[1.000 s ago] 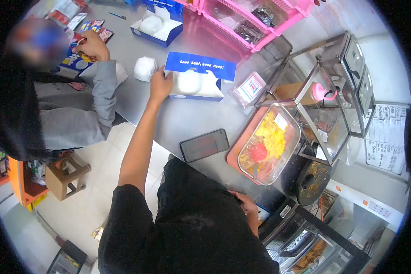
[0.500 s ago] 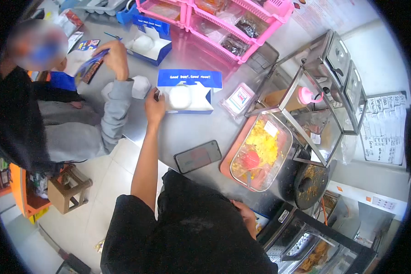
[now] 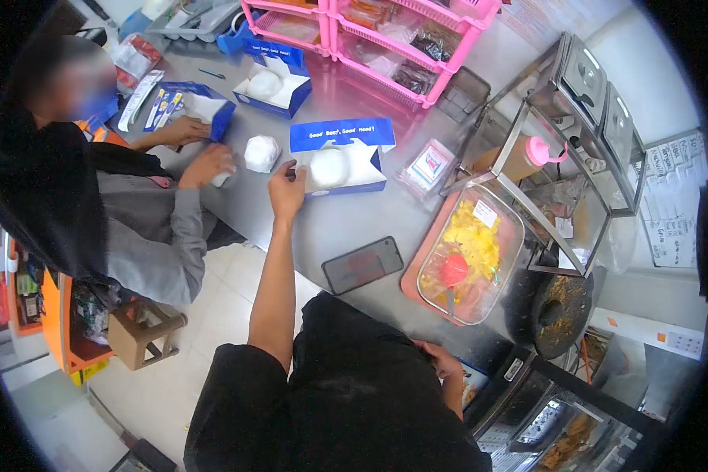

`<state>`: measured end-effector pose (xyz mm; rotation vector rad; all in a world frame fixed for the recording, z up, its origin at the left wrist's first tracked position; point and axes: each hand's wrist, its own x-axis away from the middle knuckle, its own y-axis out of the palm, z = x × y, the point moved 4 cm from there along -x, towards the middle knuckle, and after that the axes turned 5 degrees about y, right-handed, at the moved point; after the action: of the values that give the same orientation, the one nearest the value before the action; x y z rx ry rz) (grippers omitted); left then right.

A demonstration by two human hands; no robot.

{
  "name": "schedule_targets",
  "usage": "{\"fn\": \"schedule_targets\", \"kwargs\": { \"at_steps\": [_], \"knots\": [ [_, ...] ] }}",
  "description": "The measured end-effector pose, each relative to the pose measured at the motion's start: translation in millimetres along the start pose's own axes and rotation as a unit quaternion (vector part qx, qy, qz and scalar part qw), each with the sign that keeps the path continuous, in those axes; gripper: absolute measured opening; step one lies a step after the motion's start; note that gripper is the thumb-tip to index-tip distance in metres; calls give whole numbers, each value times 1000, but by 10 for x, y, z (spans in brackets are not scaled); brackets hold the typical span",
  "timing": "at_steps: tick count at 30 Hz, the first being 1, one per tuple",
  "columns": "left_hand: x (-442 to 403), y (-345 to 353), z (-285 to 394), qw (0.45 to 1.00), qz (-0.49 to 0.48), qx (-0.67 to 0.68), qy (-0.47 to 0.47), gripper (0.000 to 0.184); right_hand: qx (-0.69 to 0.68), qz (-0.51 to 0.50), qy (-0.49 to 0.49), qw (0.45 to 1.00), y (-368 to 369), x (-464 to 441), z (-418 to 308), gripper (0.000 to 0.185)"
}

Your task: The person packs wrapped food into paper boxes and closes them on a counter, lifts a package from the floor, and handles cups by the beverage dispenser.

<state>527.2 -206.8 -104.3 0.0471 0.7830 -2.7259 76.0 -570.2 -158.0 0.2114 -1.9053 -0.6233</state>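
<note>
My left hand [image 3: 286, 191] is at the left wall of an open blue-and-white cardboard box [image 3: 354, 188], with thumb and fingers bent together on its edge. Inside the box sits a round white paper-wrapped item [image 3: 329, 167], and its printed lid stands up behind. Just left of my fingers, a second white wrapped item [image 3: 261, 153] lies on the metal table. My right hand [image 3: 442, 362] is low by the counter edge, close against my dark clothing. Its fingers are curled and partly hidden, so what they hold, if anything, cannot be made out.
A phone [image 3: 362, 265] lies before me, beside a pink-based tub of yellow food [image 3: 472, 244]. A co-worker's hands [image 3: 208, 165] are near another blue box [image 3: 222, 122]. Behind are a further open box [image 3: 279, 94] and pink baskets [image 3: 385, 75]. A metal rack [image 3: 554, 212] stands right.
The co-worker's raised hand has come down to the table, and the flat blue piece it held now appears as a box there. My left hand stays at the box; the view has shifted slightly.
</note>
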Motion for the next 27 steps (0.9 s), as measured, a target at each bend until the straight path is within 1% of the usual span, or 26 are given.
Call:
{"fn": "schedule_targets", "kwargs": {
  "at_steps": [3, 6, 9, 11, 12, 15, 18, 21, 24, 27],
  "knots": [
    [13, -42, 16, 1000, 3, 2, -4, 41, 1, 1, 7, 1000, 235, 105, -183, 56],
    [32, -76, -13, 994, -4, 89, -58, 38, -5, -4, 13, 1000, 239, 117, -188, 55],
    [2, -54, -183, 990, 11, 121, -74, 30, 9, -13, 16, 1000, 190, 88, -176, 57],
    [-75, 2, -446, 980, -45, 159, -107, 32, 38, -35, -13, 999, 359, 158, -328, 60],
    [-97, -25, -459, 974, -74, 177, -122, 32, 51, -46, -29, 997, 437, 172, -364, 61],
    [-97, -60, -439, 975, -65, 151, -150, 35, 39, -39, -27, 998, 351, 139, -294, 63],
    [-160, 133, -765, 985, -33, 145, -84, 37, 44, -40, -19, 998, 355, 126, -309, 65],
    [-17, -77, -121, 990, -41, 124, -49, 39, 34, -38, -11, 999, 361, 138, -305, 64],
    [-3, -38, -122, 992, -35, 111, -45, 39, 18, -22, 0, 1000, 367, 137, -296, 62],
    [18, -10, -151, 983, -75, 143, -88, 47, 30, -34, -10, 999, 425, 146, -333, 61]
  ]
}}
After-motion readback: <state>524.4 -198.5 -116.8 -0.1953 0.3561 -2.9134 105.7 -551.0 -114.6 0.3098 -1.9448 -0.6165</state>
